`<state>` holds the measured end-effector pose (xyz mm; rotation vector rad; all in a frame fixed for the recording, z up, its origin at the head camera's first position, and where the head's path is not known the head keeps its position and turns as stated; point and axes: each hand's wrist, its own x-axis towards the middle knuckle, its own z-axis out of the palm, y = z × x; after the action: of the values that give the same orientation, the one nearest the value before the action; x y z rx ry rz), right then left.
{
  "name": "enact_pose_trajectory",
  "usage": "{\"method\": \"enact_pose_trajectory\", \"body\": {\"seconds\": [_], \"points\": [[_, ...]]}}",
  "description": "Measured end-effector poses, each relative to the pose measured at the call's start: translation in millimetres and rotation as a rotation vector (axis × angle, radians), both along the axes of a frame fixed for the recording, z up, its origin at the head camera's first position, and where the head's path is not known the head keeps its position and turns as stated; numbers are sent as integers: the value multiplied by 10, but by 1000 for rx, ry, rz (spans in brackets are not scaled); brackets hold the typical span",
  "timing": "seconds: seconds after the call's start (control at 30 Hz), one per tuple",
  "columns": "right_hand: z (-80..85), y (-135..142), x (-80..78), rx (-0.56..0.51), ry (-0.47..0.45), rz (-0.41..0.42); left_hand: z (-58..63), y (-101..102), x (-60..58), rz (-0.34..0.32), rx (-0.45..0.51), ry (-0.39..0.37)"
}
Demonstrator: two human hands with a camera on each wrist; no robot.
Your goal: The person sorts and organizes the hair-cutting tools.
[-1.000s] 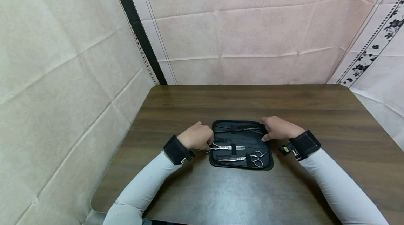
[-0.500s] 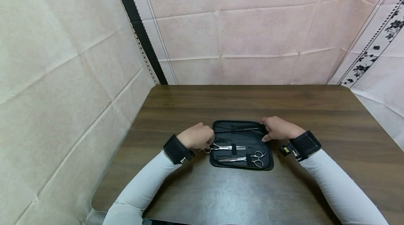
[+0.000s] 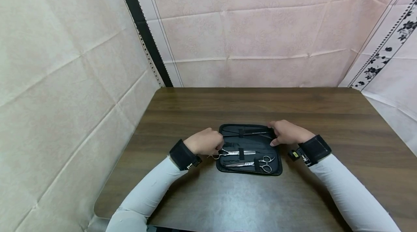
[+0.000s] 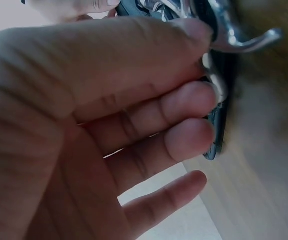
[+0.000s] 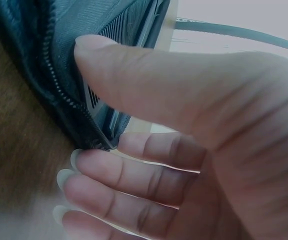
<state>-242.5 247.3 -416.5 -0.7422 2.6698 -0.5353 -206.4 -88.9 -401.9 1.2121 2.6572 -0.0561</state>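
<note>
A black zippered case [image 3: 251,145] lies unfolded on the table. My left hand [image 3: 205,141] pinches the handle end of a silver pair of scissors [image 3: 232,153] at the case's left side; the blades point right, under an elastic strap [image 3: 241,154]. In the left wrist view, thumb and forefinger meet at the scissors' finger rest [image 4: 254,44], while the other fingers are loosely bent. At the far right corner, my right hand [image 3: 288,132] grips the case edge, thumb inside and fingers outside. Below lies a second pair of scissors [image 3: 249,164], held by another strap.
A black comb [image 5: 121,25] sits in the far part of the case, its teeth showing in the right wrist view. The wooden table [image 3: 260,105] extends around the case. Pale cloth [image 3: 254,36] hangs behind and along both sides.
My left hand has shifted slightly right, and the scissors it pinches have slid a little further right under the strap. My right hand and the case have stayed in place.
</note>
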Motion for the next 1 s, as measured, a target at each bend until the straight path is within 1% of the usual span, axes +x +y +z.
{"method": "enact_pose_trajectory", "body": {"seconds": [0.2,0.37,0.6,0.83,1.0], "points": [[-1,5,3,-5,-3,1,-28,16,-4,-8,-13,19],[-11,5,3,-8,-5,4,-50,25,1,-14,-5,23],[-9,1,-7,3,-17,-14,-38,29,9,-23,5,22],[-9,7,-3,1,-7,-11,-59,48,-6,-61,3,31],[-15,14,-7,1,-4,-8,-40,60,19,-65,-2,36]]}}
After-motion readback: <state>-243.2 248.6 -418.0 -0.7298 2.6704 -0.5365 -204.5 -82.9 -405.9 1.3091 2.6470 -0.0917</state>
